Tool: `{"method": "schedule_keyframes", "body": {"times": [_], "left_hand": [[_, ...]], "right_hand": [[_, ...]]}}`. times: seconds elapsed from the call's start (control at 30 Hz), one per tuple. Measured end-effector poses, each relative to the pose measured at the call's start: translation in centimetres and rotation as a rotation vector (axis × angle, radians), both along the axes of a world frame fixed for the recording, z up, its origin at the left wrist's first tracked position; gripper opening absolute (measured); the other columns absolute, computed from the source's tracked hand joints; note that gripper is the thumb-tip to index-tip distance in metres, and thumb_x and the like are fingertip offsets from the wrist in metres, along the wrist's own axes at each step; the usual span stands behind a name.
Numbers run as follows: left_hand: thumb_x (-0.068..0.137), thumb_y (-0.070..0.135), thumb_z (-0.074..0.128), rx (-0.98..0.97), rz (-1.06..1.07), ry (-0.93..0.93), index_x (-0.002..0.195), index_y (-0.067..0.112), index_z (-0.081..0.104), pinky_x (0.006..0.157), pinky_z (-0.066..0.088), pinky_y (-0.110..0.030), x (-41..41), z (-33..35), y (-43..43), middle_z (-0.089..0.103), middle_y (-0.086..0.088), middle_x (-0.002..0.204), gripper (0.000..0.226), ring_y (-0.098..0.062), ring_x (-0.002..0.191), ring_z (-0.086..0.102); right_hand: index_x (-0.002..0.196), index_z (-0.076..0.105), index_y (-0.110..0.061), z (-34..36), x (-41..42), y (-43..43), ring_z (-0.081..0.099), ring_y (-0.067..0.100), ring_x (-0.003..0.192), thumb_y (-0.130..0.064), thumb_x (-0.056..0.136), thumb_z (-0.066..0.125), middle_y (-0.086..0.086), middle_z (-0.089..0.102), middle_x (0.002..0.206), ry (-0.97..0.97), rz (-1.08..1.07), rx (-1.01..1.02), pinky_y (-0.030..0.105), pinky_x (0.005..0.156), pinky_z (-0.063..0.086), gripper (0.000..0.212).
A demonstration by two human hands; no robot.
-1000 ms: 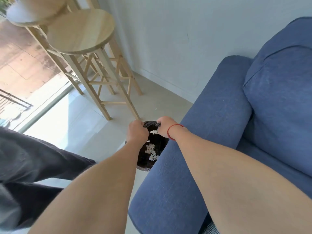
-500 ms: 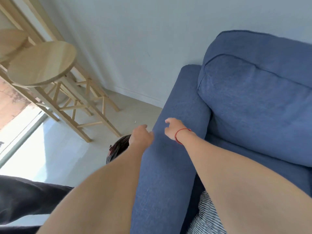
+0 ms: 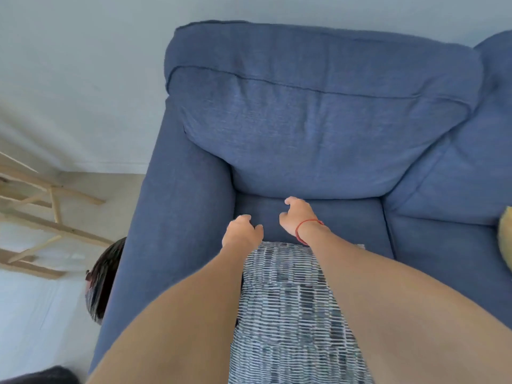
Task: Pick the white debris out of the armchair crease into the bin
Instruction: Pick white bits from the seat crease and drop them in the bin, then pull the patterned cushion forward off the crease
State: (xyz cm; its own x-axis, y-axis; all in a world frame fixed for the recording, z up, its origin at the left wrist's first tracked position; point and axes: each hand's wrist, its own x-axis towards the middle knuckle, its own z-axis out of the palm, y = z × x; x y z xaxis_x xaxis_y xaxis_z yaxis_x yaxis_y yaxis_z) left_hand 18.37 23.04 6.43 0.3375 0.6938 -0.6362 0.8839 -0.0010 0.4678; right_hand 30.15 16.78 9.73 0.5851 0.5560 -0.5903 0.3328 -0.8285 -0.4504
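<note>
The blue armchair point(image 3: 318, 139) fills the view, its back cushion upright and the seat cushion below it. My left hand point(image 3: 241, 231) hovers over the seat near the left armrest, fingers loosely curled, holding nothing. My right hand point(image 3: 297, 214), with a red string on its wrist, is over the seat just in front of the crease under the back cushion, fingers apart and curled downward. The black-lined bin point(image 3: 104, 278) stands on the floor beside the left armrest, mostly hidden by it. No white debris shows in the crease from here.
A blue-and-white striped cloth point(image 3: 288, 314) lies on the seat front under my arms. Wooden stool legs point(image 3: 50, 217) stand at the left by the wall. A yellow object point(image 3: 505, 236) peeks in at the right edge.
Both hands left the bin, crossed the left armrest and now hover over the seat. The view swung right from the bin and stools to the armchair.
</note>
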Motion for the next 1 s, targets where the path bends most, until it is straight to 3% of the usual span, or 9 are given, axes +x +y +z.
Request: {"method": "schedule_keyframes", "body": {"times": [0.2,0.3,0.4,0.43,0.5,0.57,0.7,0.8,1.0], "left_hand": [[0.087,0.036,0.055,-0.162,0.033,0.024,0.135,0.015,0.046,0.099,0.049,-0.039,5.3,-4.7,-6.0,0.059,-0.01,0.129,0.053,-0.029,0.115,0.058],[0.086,0.042,0.056,-0.118,0.034,0.145,0.145,0.018,0.028,0.104,0.043,-0.044,6.3,-6.5,-7.7,0.038,-0.008,0.146,0.07,-0.03,0.131,0.044],[0.077,0.062,0.061,-0.092,0.034,0.407,0.154,0.021,-0.006,0.118,0.018,-0.051,5.8,-8.0,-8.7,-0.001,-0.012,0.162,0.11,-0.032,0.149,0.005],[0.071,0.069,0.063,-0.125,0.076,0.465,0.153,0.02,-0.014,0.119,0.014,-0.052,5.5,-8.3,-9.0,-0.006,-0.014,0.162,0.122,-0.033,0.15,0.001],[0.066,0.068,0.072,-0.273,0.247,0.447,0.15,0.016,-0.023,0.12,0.016,-0.049,5.0,-8.7,-9.3,0.002,-0.015,0.162,0.137,-0.033,0.149,0.011],[0.074,0.055,0.075,-0.381,0.312,0.393,0.15,0.006,-0.019,0.119,0.024,-0.041,4.9,-8.8,-9.7,0.019,-0.015,0.16,0.131,-0.031,0.144,0.03],[0.082,0.037,0.074,-0.298,0.378,0.233,0.143,-0.001,0.029,0.103,0.044,-0.035,5.8,-8.3,-9.0,0.049,-0.014,0.139,0.085,-0.031,0.127,0.051],[0.087,0.035,0.069,-0.171,0.386,0.085,0.133,-0.001,0.041,0.086,0.048,-0.034,8.2,-5.8,-7.1,0.056,-0.014,0.129,0.065,-0.03,0.115,0.058],[0.082,0.043,0.071,0.116,0.446,-0.332,0.125,0.01,0.044,0.083,0.049,-0.031,12.3,0.2,-1.6,0.059,-0.004,0.113,0.06,-0.022,0.095,0.058]], "right_hand": [[0.132,0.049,-0.006,-4.6,6.0,-8.9,0.056,0.033,0.119,-0.018,0.091,0.052,0.012,0.051,0.136,-0.042,-0.145,-0.131,0.042,0.1,0.047,0.042],[0.132,0.047,-0.009,-7.6,6.9,-11.8,0.047,0.03,0.128,-0.031,0.091,0.055,0.01,0.043,0.142,-0.087,-0.12,-0.241,0.044,0.104,0.043,0.047],[0.15,0.021,-0.014,-10.6,6.6,-13.9,0.022,0.035,0.145,-0.051,0.083,0.063,0.01,0.013,0.16,-0.006,-0.231,-0.411,0.049,0.111,0.033,0.088],[0.154,0.007,-0.017,-11.3,6.3,-14.4,0.018,0.038,0.147,-0.056,0.079,0.065,0.01,0.005,0.162,0.059,-0.308,-0.453,0.05,0.113,0.03,0.102],[0.154,-0.009,-0.015,-12.4,5.6,-15.4,0.027,0.038,0.144,-0.054,0.076,0.071,0.014,0.013,0.16,0.168,-0.467,-0.469,0.047,0.112,0.033,0.119],[0.152,-0.005,-0.003,-12.9,5.5,-15.8,0.041,0.034,0.137,-0.04,0.076,0.077,0.017,0.031,0.153,0.222,-0.571,-0.47,0.042,0.107,0.041,0.118],[0.135,0.036,0.001,-12.1,6.7,-14.3,0.057,0.033,0.124,-0.013,0.078,0.076,0.016,0.052,0.137,0.203,-0.672,-0.321,0.04,0.098,0.051,0.072],[0.125,0.039,-0.004,-9.3,8.5,-11.5,0.061,0.038,0.114,-0.018,0.082,0.071,0.018,0.06,0.127,0.087,-0.701,-0.101,0.043,0.09,0.051,0.055],[0.119,0.037,-0.01,-2.3,13.8,-6.2,0.058,0.029,0.087,-0.034,0.078,0.075,0.01,0.06,0.112,-0.081,-0.787,0.417,0.033,0.072,0.045,0.061]]}}
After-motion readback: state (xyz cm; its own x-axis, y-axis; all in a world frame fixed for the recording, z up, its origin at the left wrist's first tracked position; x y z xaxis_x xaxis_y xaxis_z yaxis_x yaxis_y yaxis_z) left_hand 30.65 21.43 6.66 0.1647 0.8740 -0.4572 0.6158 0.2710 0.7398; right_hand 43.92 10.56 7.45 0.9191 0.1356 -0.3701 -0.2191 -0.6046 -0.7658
